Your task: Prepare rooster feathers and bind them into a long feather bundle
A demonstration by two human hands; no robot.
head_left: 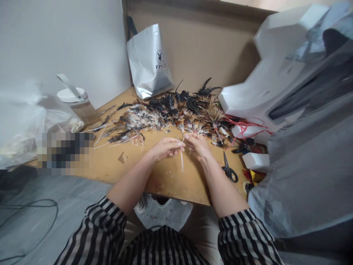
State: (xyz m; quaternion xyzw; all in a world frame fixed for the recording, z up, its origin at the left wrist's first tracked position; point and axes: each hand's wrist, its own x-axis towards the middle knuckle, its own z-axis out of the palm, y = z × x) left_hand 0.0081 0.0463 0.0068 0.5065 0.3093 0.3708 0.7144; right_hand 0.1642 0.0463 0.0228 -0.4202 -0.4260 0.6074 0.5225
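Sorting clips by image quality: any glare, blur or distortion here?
Head view: bright glare on the silver bag's lower folds; head view: the white strip blurs towards its lower end; head view: stretched, soft edges, notably the grey cloth; head view: coarse pixelation masks a patch at left.

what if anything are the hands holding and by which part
A thin white strand, pinched toward its upper end by the left hand and the right hand.

A pale grey wall [77,40] fills the upper left, meeting a tan panel [209,48] at top centre. Grey floor [79,206] shows lower left, below the yellowish-brown tabletop [106,163].
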